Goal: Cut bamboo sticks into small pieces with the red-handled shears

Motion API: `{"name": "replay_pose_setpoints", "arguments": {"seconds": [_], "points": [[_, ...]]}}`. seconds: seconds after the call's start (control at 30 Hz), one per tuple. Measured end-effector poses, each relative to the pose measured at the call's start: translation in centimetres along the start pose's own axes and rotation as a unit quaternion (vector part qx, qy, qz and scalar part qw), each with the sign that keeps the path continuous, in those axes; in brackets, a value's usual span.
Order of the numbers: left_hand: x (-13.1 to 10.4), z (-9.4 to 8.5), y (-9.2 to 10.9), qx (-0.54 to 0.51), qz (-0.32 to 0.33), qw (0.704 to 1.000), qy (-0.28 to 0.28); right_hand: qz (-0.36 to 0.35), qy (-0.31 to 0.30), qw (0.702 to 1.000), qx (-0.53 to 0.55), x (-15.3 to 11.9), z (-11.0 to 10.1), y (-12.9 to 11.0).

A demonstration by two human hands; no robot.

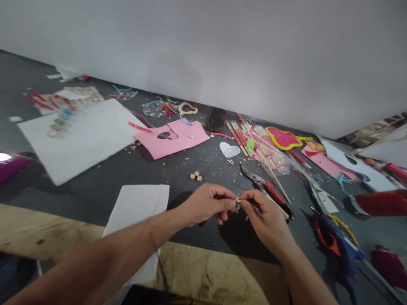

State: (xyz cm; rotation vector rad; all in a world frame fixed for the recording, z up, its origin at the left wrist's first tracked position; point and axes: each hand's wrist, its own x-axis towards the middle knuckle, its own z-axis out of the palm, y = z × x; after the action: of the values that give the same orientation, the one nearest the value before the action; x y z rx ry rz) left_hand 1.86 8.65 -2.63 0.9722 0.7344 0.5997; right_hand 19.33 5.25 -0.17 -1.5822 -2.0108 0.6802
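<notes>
My left hand [211, 204] and my right hand [266, 216] meet over the dark table, each closed in a pinch. Between their fingertips is a little cluster of small pale wooden pieces [238, 205], partly covered by the fingers. Left of and beyond the hands lies a flower-shaped cluster [195, 176] of similar pale pieces. A few loose pale sticks [230, 161] rest farther back, near a white paper heart [229, 150]. Red-handled pruning shears [267, 186] lie just behind my right hand.
A blue glue gun [341, 250] lies at right. Chopsticks [238, 137], a phone [216, 119] and pink paper [171, 137] sit toward the wall. White board [85, 135] is at left; a white sheet [140, 203] overlaps the table's wooden front edge [197, 271].
</notes>
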Motion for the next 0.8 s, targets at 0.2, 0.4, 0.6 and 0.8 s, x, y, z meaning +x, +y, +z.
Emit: {"name": "replay_pose_setpoints", "arguments": {"seconds": [0.2,0.4,0.6,0.8], "points": [[-0.03,0.02,0.2,0.025,-0.004,1.0,0.008,-0.037,0.013,0.999,-0.005,0.06,0.15,-0.23],[-0.07,-0.08,0.26,0.032,0.007,0.999,-0.003,0.0,0.031,1.0,0.008,-0.17,0.15,-0.58],[0.0,-0.14,0.25,0.044,0.009,0.999,0.001,-0.02,0.023,0.999,0.016,-0.13,0.13,-0.53],[-0.25,-0.02,0.41,0.108,0.021,0.994,0.016,0.032,-0.001,0.999,0.032,-0.29,-0.06,-0.41]]}}
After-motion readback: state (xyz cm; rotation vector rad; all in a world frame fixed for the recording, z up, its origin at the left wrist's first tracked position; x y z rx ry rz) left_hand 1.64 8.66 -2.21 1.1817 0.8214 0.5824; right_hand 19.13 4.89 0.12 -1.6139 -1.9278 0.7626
